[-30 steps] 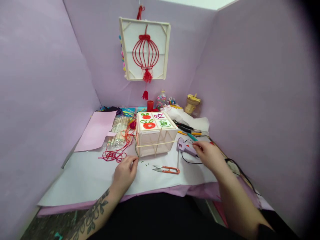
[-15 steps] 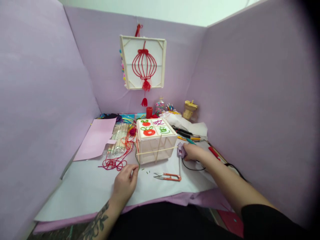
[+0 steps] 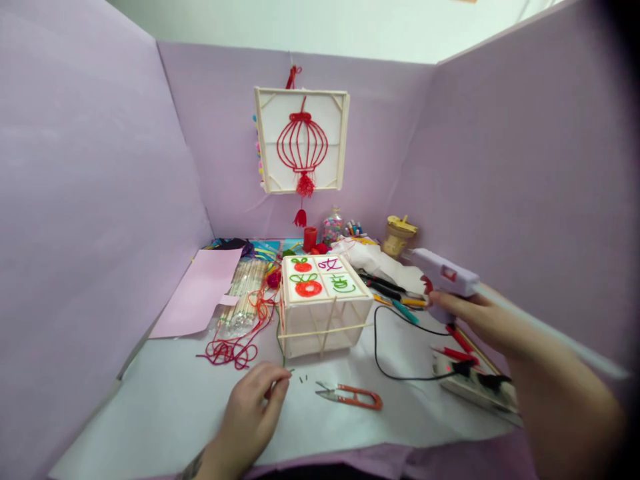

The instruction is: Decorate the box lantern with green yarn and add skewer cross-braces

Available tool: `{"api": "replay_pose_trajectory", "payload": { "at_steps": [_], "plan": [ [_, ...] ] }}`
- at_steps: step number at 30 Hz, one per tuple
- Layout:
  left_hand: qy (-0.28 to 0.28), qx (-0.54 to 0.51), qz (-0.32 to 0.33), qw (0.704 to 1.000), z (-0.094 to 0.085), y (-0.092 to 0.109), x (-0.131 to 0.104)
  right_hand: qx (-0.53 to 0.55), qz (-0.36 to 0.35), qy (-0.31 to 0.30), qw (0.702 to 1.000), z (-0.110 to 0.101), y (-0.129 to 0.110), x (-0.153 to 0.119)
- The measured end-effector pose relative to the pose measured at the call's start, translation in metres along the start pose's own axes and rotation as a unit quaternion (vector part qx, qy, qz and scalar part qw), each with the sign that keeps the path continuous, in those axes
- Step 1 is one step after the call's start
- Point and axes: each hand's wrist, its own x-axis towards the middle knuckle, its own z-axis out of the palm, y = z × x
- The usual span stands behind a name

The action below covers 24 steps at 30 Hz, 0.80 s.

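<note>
Glue gun (image 3: pixel 447 272) is up near the table's (image 3: pixel 165 400) right edge, right hand's (image 3: pixel 483 320) grip wrapped round its likely stiff, light handle, the proper hold; left hand's (image 3: pixel 255 403) grip pinches limp-looking green yarn (image 3: pixel 279 343) toward front edge.

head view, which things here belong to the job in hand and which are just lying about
Likely in the job:
- glue gun, in the right hand
- green yarn, at the left hand's fingertips
- decorated box
- snips, near small green scraps

Probably just lying about:
- pink sheet
- bundled sticks
- red yarn tangle
- yellow-lidded cup
</note>
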Motion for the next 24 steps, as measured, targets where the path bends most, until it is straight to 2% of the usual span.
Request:
{"api": "replay_pose_trajectory", "payload": {
  "at_steps": [3,6,10,13,15,19,24],
  "plan": [
    [-0.013,-0.016,0.054,0.998,-0.017,0.009,0.025,0.083,0.025,-0.012,0.996,0.004,-0.017,0.009],
    [0.007,0.011,0.133,0.991,-0.03,0.013,0.059,0.096,-0.004,-0.058,0.994,0.014,-0.042,0.02],
    [0.013,0.112,0.188,0.976,-0.035,0.015,0.1,0.052,-0.044,-0.151,0.986,0.023,-0.066,0.032],
    [0.0,0.174,0.202,0.964,-0.033,0.015,0.12,0.031,-0.029,-0.227,0.973,0.025,-0.07,0.039],
    [-0.002,0.184,0.211,0.96,-0.031,0.013,0.127,0.024,0.011,-0.259,0.965,0.026,-0.07,0.041],
    [-0.029,0.183,0.218,0.958,-0.028,0.003,0.127,0.031,0.094,-0.279,0.955,0.031,-0.07,0.044],
    [-0.065,0.22,0.225,0.947,-0.029,-0.009,0.124,0.051,0.11,-0.296,0.947,0.036,-0.076,0.045]
  ]
}}
